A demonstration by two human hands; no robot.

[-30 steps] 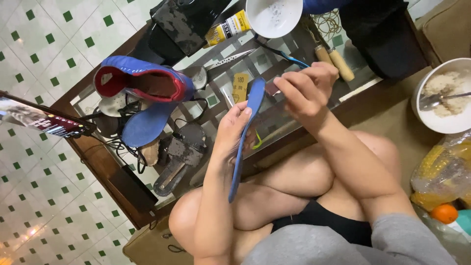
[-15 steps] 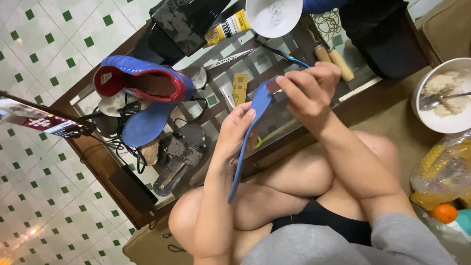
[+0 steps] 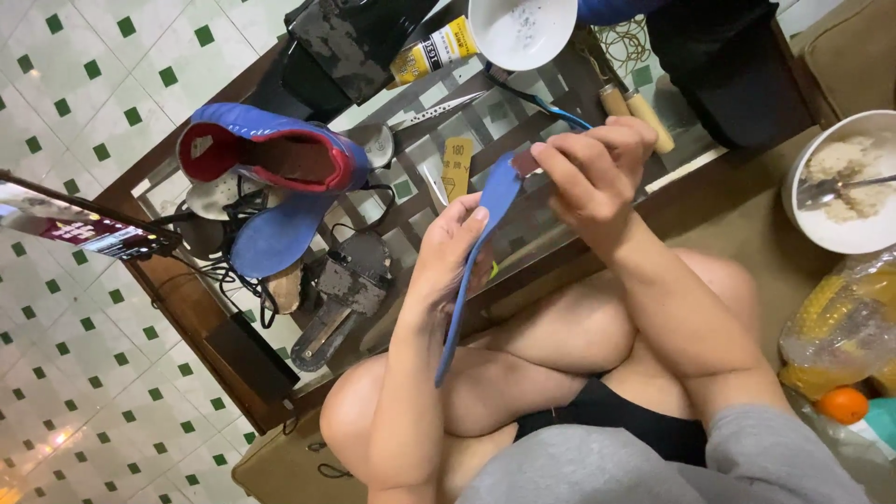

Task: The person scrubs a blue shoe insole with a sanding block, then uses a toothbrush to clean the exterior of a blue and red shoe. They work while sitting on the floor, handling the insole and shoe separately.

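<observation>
From the head view, the left hand gripped a thin blue foam insole edge-on above the glass surface. The right hand pinched a small dark reddish piece against the insole's upper end.

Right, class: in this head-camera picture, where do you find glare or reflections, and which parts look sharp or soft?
Head view: a warm light spot glares off the tiled floor at lower left; the glass tabletop shows a dull sheen; the blue insole and both hands, left hand and right hand, look fairly sharp; the grey sleeve nearest the lens is soft.
</observation>
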